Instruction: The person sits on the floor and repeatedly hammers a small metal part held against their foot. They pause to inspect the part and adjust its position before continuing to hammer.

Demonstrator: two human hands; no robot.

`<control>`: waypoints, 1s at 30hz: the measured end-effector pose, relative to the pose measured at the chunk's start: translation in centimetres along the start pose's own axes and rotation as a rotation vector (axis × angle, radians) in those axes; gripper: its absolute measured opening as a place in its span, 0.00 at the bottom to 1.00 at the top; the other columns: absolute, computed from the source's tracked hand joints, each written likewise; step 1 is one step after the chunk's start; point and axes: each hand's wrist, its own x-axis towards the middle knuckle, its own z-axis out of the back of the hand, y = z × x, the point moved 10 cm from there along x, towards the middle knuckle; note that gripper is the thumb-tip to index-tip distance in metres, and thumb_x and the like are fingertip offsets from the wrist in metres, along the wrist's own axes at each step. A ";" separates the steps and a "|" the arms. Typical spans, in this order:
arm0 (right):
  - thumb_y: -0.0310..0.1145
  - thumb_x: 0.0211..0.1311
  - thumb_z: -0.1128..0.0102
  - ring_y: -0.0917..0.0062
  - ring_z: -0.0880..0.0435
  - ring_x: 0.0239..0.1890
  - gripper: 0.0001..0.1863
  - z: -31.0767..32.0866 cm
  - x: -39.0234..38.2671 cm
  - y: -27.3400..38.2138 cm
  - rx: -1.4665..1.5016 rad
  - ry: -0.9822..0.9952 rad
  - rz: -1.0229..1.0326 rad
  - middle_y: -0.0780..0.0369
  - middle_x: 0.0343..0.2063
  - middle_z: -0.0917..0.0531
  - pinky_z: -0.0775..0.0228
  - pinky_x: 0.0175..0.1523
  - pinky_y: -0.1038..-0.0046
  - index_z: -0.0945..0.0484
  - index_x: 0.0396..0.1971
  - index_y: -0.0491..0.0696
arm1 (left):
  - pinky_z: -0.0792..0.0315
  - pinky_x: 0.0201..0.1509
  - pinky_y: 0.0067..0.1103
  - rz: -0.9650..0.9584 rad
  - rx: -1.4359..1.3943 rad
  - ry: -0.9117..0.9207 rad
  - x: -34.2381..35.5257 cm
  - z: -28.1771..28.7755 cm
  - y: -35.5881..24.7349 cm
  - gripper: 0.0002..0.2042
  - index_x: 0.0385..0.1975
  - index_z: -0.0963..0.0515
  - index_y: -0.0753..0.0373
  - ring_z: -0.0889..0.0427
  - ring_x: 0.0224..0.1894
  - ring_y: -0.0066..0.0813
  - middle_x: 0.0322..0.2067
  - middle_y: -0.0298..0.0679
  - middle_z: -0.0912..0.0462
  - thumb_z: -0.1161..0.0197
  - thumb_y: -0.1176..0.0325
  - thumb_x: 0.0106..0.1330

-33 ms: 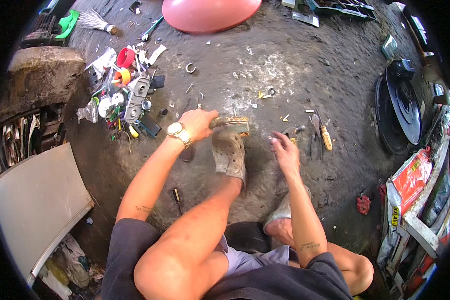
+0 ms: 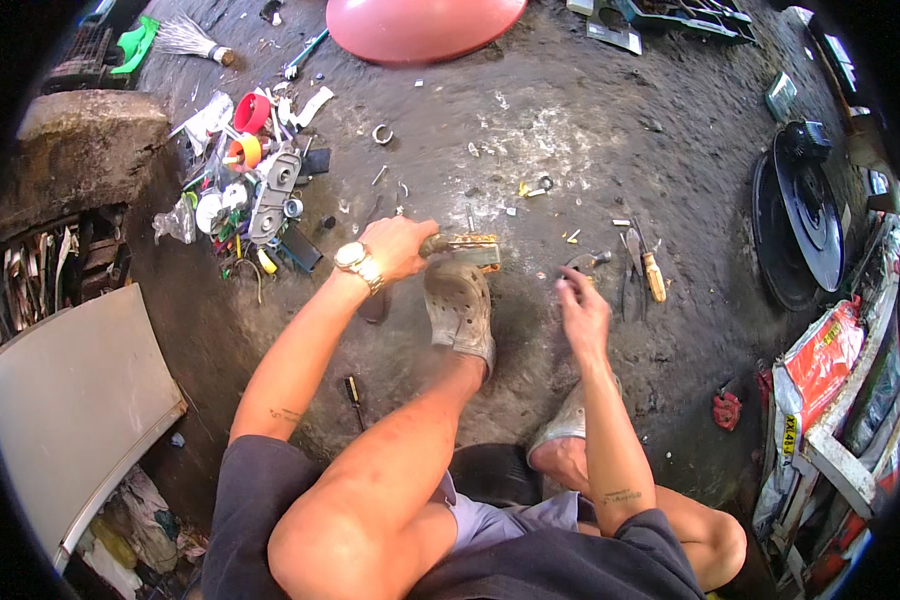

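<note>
My left hand (image 2: 395, 250), with a gold watch on its wrist, is closed on a small rectangular metal part (image 2: 478, 257) with a coppery upper edge. The part lies on the floor by the toe of my clog (image 2: 458, 310); my fingers partly hide its left end. My right hand (image 2: 583, 312) is off to the right, its fingers loosely bent and apart, with nothing visible in them. Just beyond its fingertips lies a tool with a rounded metal head (image 2: 597, 258), probably a hammer; its handle is mostly hidden by my hand. Pliers (image 2: 632, 255) and a wooden-handled screwdriver (image 2: 654, 275) lie further right.
A heap of scrap parts (image 2: 270, 195) spreads at the left. A pink rounded shell (image 2: 425, 25) stands at the far side. Black discs (image 2: 805, 215) lean at the right. A pale panel (image 2: 85, 400) stands near left, and another screwdriver (image 2: 353, 395) lies beside my leg.
My right hand has shifted slightly right, toward the metal-headed tool, uncovering a small bit on the floor. My left hand stays on the metal part.
</note>
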 end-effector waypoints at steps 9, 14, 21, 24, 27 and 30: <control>0.39 0.63 0.35 0.52 0.19 0.49 0.22 5.3 -2.6 -4.2 -0.512 -0.163 -0.007 0.50 0.44 0.19 0.28 0.54 0.54 0.26 0.52 0.44 | 0.22 0.46 0.46 -0.071 -0.089 0.169 3.5 -5.8 1.8 0.25 0.55 0.28 0.58 0.16 0.44 0.57 0.37 0.54 0.15 0.32 0.70 0.55; 0.39 0.67 0.39 0.55 0.15 0.36 0.19 2.8 -4.4 1.1 -0.336 -0.050 -0.082 0.48 0.34 0.16 0.25 0.43 0.58 0.25 0.51 0.43 | 0.22 0.52 0.44 -0.042 -0.131 0.204 3.5 -6.2 1.1 0.26 0.60 0.29 0.58 0.17 0.49 0.57 0.45 0.56 0.16 0.34 0.73 0.58; 0.40 0.75 0.47 0.79 0.22 0.24 0.20 -1.1 -9.7 15.3 0.190 -0.037 0.555 0.59 0.24 0.22 0.31 0.28 0.73 0.31 0.56 0.42 | 0.23 0.47 0.46 -0.107 -0.137 0.115 3.9 -6.9 2.2 0.22 0.52 0.30 0.59 0.16 0.45 0.58 0.39 0.55 0.15 0.35 0.74 0.56; 0.44 0.77 0.50 0.72 0.20 0.27 0.22 -5.0 -7.3 9.8 -0.133 0.088 0.252 0.54 0.25 0.20 0.27 0.32 0.65 0.33 0.56 0.39 | 0.23 0.45 0.46 -0.128 -0.137 0.094 4.3 -6.8 1.2 0.22 0.53 0.31 0.58 0.16 0.44 0.59 0.38 0.55 0.15 0.37 0.74 0.57; 0.45 0.77 0.50 0.70 0.18 0.29 0.20 -4.9 -5.6 9.0 -0.194 0.134 -0.015 0.54 0.24 0.20 0.26 0.34 0.62 0.30 0.51 0.40 | 0.23 0.50 0.45 -0.066 -0.142 0.177 3.7 -7.0 1.2 0.20 0.52 0.28 0.61 0.17 0.48 0.57 0.42 0.55 0.15 0.40 0.75 0.58; 0.35 0.78 0.52 0.90 0.32 0.20 0.12 -1.8 -8.9 17.0 0.310 0.030 0.243 0.67 0.22 0.28 0.41 0.20 0.83 0.28 0.53 0.46 | 0.24 0.51 0.44 -0.071 -0.146 0.127 2.5 -6.5 2.3 0.19 0.51 0.27 0.61 0.18 0.50 0.56 0.43 0.55 0.16 0.40 0.74 0.58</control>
